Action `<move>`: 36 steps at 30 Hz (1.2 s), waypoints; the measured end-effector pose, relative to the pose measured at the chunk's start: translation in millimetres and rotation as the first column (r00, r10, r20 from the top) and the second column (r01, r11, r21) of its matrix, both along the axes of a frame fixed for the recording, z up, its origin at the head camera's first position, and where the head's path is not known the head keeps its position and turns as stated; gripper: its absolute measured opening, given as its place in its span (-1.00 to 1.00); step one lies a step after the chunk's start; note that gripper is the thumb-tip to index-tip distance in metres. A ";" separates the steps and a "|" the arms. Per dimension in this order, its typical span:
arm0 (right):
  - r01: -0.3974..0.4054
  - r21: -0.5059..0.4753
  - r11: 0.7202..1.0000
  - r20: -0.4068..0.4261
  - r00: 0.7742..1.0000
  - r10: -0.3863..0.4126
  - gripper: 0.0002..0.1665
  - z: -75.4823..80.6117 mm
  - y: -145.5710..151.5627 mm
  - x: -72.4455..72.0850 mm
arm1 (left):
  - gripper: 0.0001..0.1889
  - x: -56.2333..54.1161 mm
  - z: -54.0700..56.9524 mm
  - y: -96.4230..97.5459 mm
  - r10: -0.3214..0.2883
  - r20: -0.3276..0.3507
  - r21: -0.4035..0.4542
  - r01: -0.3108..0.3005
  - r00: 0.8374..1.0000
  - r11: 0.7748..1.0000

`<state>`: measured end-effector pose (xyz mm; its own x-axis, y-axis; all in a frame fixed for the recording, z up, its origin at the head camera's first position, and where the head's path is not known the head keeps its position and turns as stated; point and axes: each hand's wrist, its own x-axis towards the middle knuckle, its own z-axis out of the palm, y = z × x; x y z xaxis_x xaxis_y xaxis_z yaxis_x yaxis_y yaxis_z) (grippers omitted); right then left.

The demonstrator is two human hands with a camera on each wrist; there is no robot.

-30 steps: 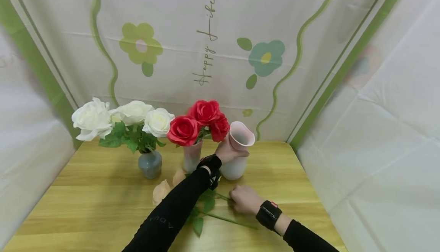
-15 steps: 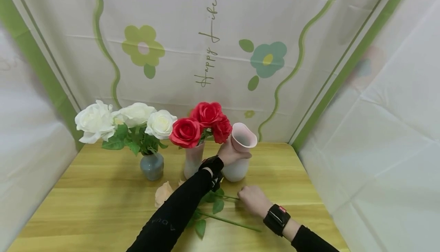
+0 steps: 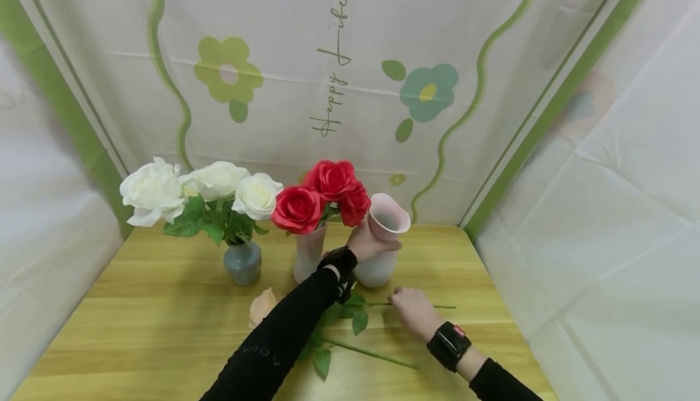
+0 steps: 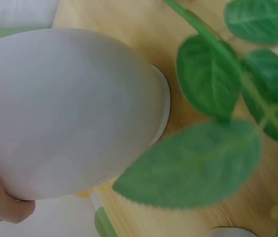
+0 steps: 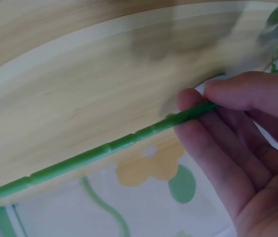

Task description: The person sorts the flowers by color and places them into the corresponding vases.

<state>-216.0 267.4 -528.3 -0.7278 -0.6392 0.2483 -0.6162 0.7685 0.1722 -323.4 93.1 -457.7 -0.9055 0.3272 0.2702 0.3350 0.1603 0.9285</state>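
Note:
My left hand (image 3: 369, 242) grips the neck of a pink-and-white vase (image 3: 376, 272) with a wavy rim, which stands on the table. In front of it, my right hand (image 3: 417, 313) pinches a green flower stem (image 5: 94, 155) between thumb and fingers. The stem's bare end points right in the head view, and its leaves (image 3: 359, 322) lie toward my left forearm, which hides the flower end. A peach rose (image 3: 262, 307) shows to the left of that sleeve. Nearer me lies another leafy stem (image 3: 377, 355) on the table.
Red roses (image 3: 330, 182) stand in a slim pinkish vase (image 3: 308, 258) just left of my left hand. Farther left, white roses (image 3: 216, 182) fill a grey-blue vase (image 3: 242, 264). A printed cloth (image 3: 279, 103) hangs behind the wooden table (image 3: 164, 328).
My right hand has moved right with the stem, whose bare end now sticks out past the hand. A second peach blossom has passed behind my left forearm. My left hand keeps holding the vase.

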 end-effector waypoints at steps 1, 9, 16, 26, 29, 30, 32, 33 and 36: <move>0.004 -0.005 1.000 -0.002 1.000 -0.004 -0.74 -0.9 2.8 -0.1 | 0.22 0.4 0.1 -0.1 -0.001 0.000 -0.001 0.001 1.000 1.000; 0.080 -0.084 0.993 -0.021 0.996 -0.082 -0.64 -2.7 26.9 -2.6 | 0.19 1.5 3.4 -1.7 -0.013 0.001 -0.005 0.013 1.000 1.000; 0.030 -0.209 0.977 -0.041 0.998 -0.040 -0.63 2.9 42.2 -5.5 | 0.20 -2.6 0.5 0.1 -0.019 0.036 -0.008 0.020 0.999 1.000; -0.112 -0.370 0.922 -0.119 0.990 0.072 -0.67 17.1 54.1 -8.3 | 0.21 -2.7 -0.9 1.3 -0.016 0.046 0.000 0.016 0.999 1.000; -0.136 -0.426 0.894 -0.142 0.986 0.082 -0.65 22.7 57.7 -8.7 | 0.22 -2.3 -1.2 1.8 -0.024 0.037 0.012 0.024 0.999 1.000; -0.142 -0.446 0.884 -0.147 0.986 0.084 -0.64 24.7 59.1 -8.6 | 0.22 -2.6 -1.6 2.0 -0.025 0.037 0.014 0.025 0.999 1.000; -0.146 -0.480 0.865 -0.152 0.985 0.083 -0.63 28.3 62.2 -8.4 | 0.21 -2.9 -2.4 2.1 -0.025 0.028 0.022 0.024 0.999 0.999; -0.148 -0.494 0.857 -0.155 0.985 0.081 -0.62 29.6 63.7 -8.2 | 0.21 -3.0 -2.9 2.1 -0.024 0.022 0.026 0.023 0.999 0.999; -0.145 -0.531 0.835 -0.168 0.984 0.064 -0.62 34.0 66.2 -5.7 | 0.21 -5.0 -6.5 1.8 -0.033 0.008 0.042 0.033 0.999 0.999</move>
<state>-221.7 333.6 -494.3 -0.5968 -0.4444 0.6681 -0.6994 0.6963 -0.1615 -328.4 94.9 -464.2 -0.8966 0.3457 0.2767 0.3317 0.1104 0.9369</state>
